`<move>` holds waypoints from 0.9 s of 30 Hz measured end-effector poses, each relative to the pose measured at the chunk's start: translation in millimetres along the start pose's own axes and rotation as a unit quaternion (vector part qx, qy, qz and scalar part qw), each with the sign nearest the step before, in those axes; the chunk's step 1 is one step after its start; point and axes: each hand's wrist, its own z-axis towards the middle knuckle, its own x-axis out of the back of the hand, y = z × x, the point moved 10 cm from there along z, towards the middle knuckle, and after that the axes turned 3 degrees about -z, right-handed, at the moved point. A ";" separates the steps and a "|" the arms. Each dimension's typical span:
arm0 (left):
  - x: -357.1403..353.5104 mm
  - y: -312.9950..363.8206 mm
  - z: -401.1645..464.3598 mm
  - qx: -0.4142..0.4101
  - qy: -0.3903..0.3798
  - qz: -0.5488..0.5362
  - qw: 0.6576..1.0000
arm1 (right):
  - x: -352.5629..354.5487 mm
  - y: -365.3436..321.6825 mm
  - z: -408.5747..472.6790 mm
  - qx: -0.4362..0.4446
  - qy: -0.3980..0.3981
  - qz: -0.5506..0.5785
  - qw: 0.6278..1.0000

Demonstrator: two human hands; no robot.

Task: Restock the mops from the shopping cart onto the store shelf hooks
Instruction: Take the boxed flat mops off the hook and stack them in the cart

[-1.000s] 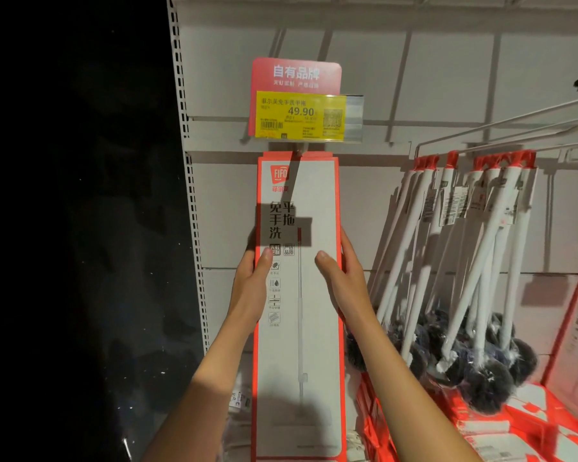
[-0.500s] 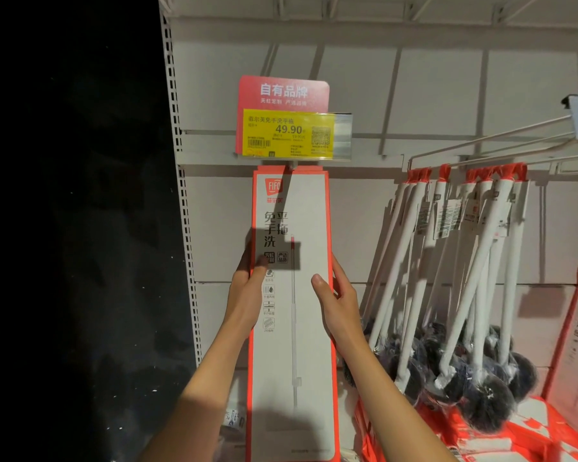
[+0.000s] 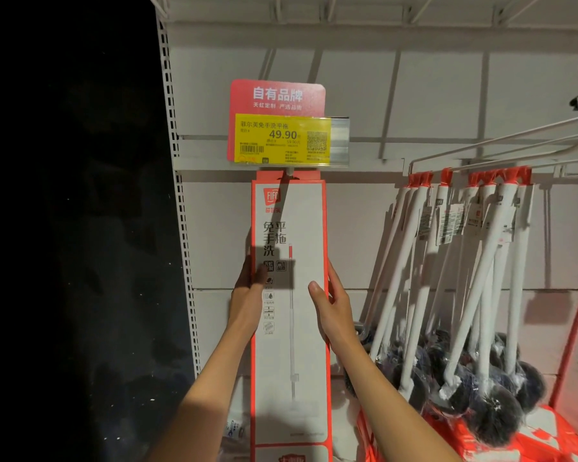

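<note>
The boxed flat mop hangs upright directly below the price tag, its red top tab meeting the hook end that pokes out just under the tag. To finish this well, I would keep the box vertical, push the tab fully back along the hook toward the white back panel, and loosen the grip only once the weight sits on the wire and the box does not swing.

Well below the tag, the left hand grips the box's left edge, thumb on the printed front and the other fingers behind it. The right hand clamps the right edge the same way, its thumb across the front face. So the box sits between the two hands, held at about mid-height. Right of the tag, white-handled brushes hang in a bunch from neighbouring hooks.
</note>
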 end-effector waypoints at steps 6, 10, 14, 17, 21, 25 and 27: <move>-2.7 -18.2 6.9 0.042 -0.009 0.021 0.999 | -1.7 12.7 8.9 -0.010 -0.015 -0.032 0.999; -5.4 -18.1 12.7 0.015 -0.010 0.033 0.999 | -6.1 19.0 14.0 -0.014 -0.028 -0.058 0.998; -7.6 -26.6 24.6 0.019 -0.003 0.048 0.999 | -10.3 26.8 20.1 -0.016 -0.034 -0.084 0.996; -10.2 -31.2 31.0 0.028 -0.004 0.058 0.998 | -11.0 32.0 24.3 -0.022 -0.028 -0.096 0.995; -11.5 -39.2 40.8 0.010 -0.016 0.071 0.997 | -9.8 34.1 28.0 -0.025 -0.028 -0.108 0.993; -9.3 -42.7 44.9 0.018 -0.006 0.066 0.998 | -8.0 34.6 28.0 -0.024 -0.018 -0.113 0.993; -10.9 -40.0 41.4 0.022 -0.011 0.063 0.998 | -7.3 34.3 27.3 -0.021 -0.012 -0.117 0.993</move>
